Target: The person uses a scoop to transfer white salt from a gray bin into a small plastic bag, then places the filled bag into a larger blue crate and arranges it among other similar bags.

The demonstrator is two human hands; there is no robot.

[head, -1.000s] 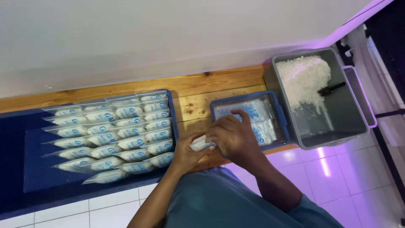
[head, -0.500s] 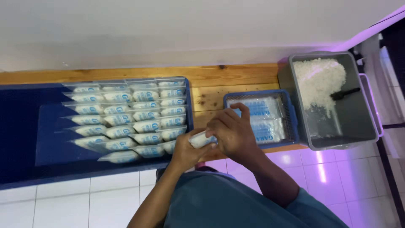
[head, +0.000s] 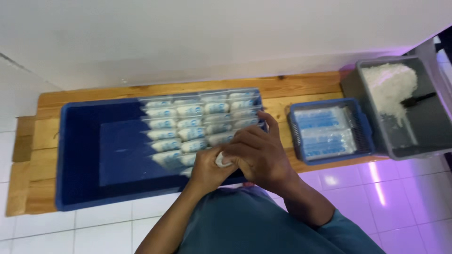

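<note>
Wooden planks make up the table [head: 306, 87] that carries everything here, set against a white wall. Both hands meet at its near edge, over the front rim of a large blue tray [head: 80, 155]. The left hand [head: 207, 169] and the right hand [head: 256, 157] are closed together on a small white filled pouch [head: 220, 160]; the left fingers curl under it, the right fingers wrap over the top, so only a sliver of the pouch shows between them. How it is being worked, twisted or pinched, is hidden by the right hand.

Inside the blue tray, toward its right half, lie rows of filled pouches [head: 197, 122], white with blue print, packed side by side; the left half of the tray shows bare blue floor. Just beside the tray, toward the right end of the table, sits a smaller blue basket [head: 294, 136] holding flat empty bags [head: 325, 131]. At the far right a grey tub [head: 423, 146] holds a heap of white grains [head: 388, 84] with a dark scoop [head: 419, 98] resting in it.

My reading is that one pouch is being closed or finished in hand. Laying it down would call for a short reach forward to the near end of the rows, placing it flat in line with its neighbours without disturbing them.
</note>
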